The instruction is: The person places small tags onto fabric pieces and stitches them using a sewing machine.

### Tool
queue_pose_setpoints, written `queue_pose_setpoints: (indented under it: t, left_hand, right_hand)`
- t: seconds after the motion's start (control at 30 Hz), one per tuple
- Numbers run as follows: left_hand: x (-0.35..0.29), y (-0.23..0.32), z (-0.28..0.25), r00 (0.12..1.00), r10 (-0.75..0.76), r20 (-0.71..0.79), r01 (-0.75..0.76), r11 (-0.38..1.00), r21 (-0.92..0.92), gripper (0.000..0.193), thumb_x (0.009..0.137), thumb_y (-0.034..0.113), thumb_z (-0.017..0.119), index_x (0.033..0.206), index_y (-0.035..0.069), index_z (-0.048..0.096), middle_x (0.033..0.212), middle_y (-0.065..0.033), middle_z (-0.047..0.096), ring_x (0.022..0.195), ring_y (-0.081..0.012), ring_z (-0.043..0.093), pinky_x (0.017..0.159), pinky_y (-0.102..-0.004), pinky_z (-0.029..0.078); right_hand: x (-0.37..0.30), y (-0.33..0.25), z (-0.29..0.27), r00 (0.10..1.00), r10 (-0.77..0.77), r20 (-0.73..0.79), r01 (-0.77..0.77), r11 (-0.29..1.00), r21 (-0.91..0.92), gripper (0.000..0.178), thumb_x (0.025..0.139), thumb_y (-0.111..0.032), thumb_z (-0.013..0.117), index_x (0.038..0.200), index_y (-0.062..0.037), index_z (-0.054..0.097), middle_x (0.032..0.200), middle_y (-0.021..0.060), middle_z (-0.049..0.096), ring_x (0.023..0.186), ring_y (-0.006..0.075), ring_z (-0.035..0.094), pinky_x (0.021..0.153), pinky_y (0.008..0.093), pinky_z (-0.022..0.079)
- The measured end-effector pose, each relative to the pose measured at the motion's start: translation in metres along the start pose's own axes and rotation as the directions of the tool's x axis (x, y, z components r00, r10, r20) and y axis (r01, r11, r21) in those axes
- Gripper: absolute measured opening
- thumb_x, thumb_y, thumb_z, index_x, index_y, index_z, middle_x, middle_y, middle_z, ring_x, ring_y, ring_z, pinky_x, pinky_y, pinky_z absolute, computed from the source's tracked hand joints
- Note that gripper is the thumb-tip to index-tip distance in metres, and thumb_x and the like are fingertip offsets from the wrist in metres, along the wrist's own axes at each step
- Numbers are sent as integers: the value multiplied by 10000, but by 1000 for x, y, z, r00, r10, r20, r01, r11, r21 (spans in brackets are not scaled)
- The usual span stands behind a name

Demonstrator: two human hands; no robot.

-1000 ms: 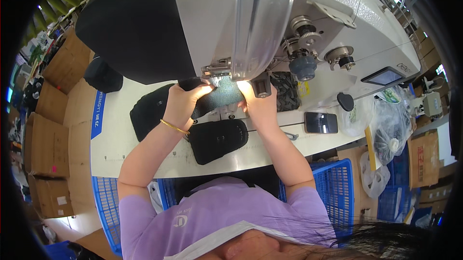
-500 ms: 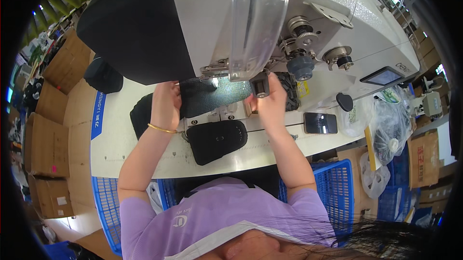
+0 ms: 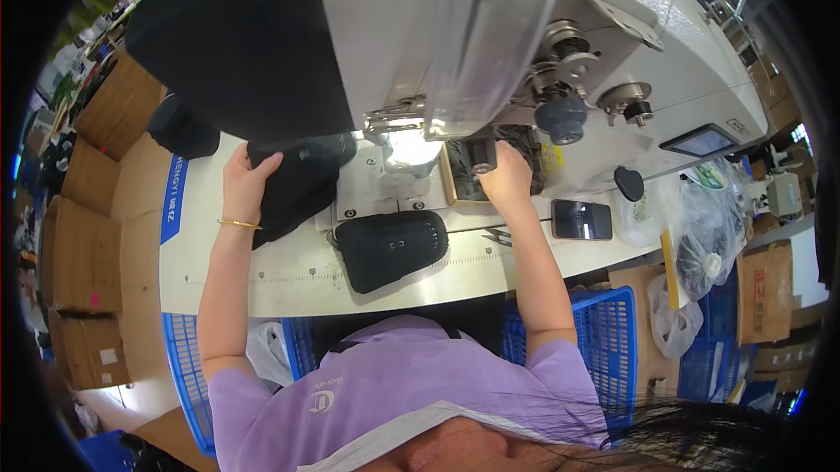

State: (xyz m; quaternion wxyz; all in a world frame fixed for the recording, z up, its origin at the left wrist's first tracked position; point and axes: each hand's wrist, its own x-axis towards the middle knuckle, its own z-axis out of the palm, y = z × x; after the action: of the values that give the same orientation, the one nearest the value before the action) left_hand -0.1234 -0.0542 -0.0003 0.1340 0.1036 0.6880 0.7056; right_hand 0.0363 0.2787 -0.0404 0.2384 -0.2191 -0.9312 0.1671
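My left hand [image 3: 248, 179] grips the left edge of a black fabric piece [image 3: 302, 183], with the thumb on top and the other fingers partly hidden. The cloth lies left of the sewing machine's [image 3: 385, 43] lit needle area. My right hand [image 3: 507, 176] is at a shallow box [image 3: 451, 192] of dark pieces right of the needle; a grey machine part and the hand's own back hide its fingers. Closer to me lies a black piece [image 3: 391, 251] shaped like a shoe upper, with small marks along its right edge.
A phone [image 3: 582, 220] and a black oval object [image 3: 628, 183] lie at the table's right, beside clear plastic bags [image 3: 709, 227]. Small scissors-like metal tips [image 3: 499, 236] lie near my right wrist. Blue baskets [image 3: 604, 332] stand below the table edge. Cardboard boxes [image 3: 87, 253] stand at left.
My left hand has moved left with the black cloth, and the shiny patterned part has left the needle area. My right hand has shifted slightly right and down, to the box.
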Motion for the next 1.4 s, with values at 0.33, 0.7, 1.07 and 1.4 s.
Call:
queue_pose_setpoints:
  t: [0.33,0.7,1.07,1.4]
  left_hand:
    - [-95,-57,65,861,343,375,-495,399,772,449,664,236,771,980,-27,590,1041,-144,527,992,-311,497,863,-393,412]
    - [-87,-58,80,789,388,477,-609,393,689,506,644,110,757,1066,5,498,981,-133,529,933,-315,506,816,-397,396]
    - [-85,-72,85,908,-260,328,251,965,71,203,808,68,670,975,-38,624,792,-55,669,691,-78,607,602,-251,501]
    - [-99,-42,85,941,-171,292,178,984,4,204,819,96,679,962,-49,660,859,-76,686,722,-89,620,645,-231,511]
  right_hand:
    - [-34,-30,-13,991,-40,125,-8,932,361,86,840,-77,568,877,-11,609,776,163,614,683,308,607,629,368,486]
    - [-86,-61,13,666,-245,705,-519,527,673,87,885,-85,581,937,-25,617,794,44,681,624,54,543,553,196,434]
    - [-85,-60,22,661,-229,714,-549,501,669,70,838,-79,604,837,-11,620,730,58,686,575,65,571,527,207,462]
    - [-85,-63,-5,955,-106,-277,209,904,373,344,814,-121,663,1117,3,555,653,18,584,561,95,511,514,278,423]
